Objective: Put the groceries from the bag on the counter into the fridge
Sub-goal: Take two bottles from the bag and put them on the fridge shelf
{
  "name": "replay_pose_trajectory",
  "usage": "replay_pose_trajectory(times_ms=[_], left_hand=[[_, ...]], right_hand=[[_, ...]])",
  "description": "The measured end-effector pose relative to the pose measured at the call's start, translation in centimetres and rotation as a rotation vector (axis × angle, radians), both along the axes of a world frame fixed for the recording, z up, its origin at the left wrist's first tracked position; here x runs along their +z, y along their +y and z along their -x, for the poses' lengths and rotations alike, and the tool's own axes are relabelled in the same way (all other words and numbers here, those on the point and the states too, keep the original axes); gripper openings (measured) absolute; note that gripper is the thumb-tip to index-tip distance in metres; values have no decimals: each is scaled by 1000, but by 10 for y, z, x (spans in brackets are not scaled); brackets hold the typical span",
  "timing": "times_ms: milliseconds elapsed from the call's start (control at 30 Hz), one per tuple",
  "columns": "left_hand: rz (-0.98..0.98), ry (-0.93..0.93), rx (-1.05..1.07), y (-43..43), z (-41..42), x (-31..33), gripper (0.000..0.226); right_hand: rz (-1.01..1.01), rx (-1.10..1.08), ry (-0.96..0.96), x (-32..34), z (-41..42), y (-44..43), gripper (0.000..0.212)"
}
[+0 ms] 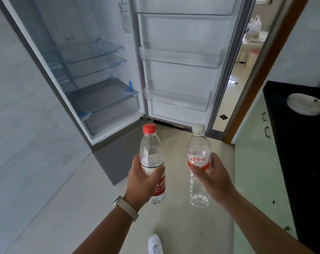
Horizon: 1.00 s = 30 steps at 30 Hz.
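My left hand (142, 178) grips a clear water bottle with a red cap and red label (152, 154), held upright. A second clear bottle with a white cap and a red-and-white label (198, 143) stands upright in my right hand (213, 178). Both bottles hang above the floor in front of the open fridge (93, 74). Glass shelves (100, 59) and a drawer (108, 103) inside the fridge hold nothing. The open fridge door (179, 52) carries clear door bins (179, 58) with nothing in them.
A black counter (298, 143) runs along the right with a stack of white plates (306, 106) on it. Behind the fridge door a doorway opens to another room, where a white plastic bag (254, 24) sits. My white shoe (155, 244) is on the pale floor.
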State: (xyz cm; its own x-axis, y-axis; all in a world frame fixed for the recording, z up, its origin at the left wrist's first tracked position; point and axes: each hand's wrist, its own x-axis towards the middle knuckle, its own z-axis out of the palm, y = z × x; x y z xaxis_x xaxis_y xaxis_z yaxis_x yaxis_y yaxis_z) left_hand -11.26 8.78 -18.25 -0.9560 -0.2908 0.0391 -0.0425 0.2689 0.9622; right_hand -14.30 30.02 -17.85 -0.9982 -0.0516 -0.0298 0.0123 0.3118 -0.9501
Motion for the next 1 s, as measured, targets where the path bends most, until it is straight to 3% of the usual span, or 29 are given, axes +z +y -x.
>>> replay_pose_trajectory(times_ms=[400,867,1000], left_hand=[[-67,64,139,-117,104,12,50],[-9,4,273,-166,198,-8,44],[23,-34,330,-177,241,-5,42]], right_hand=[[4,105,81,16,138,-110,37],[51,239,28,8,260,-175,39],[35,305,5,-4,318,-194,30]])
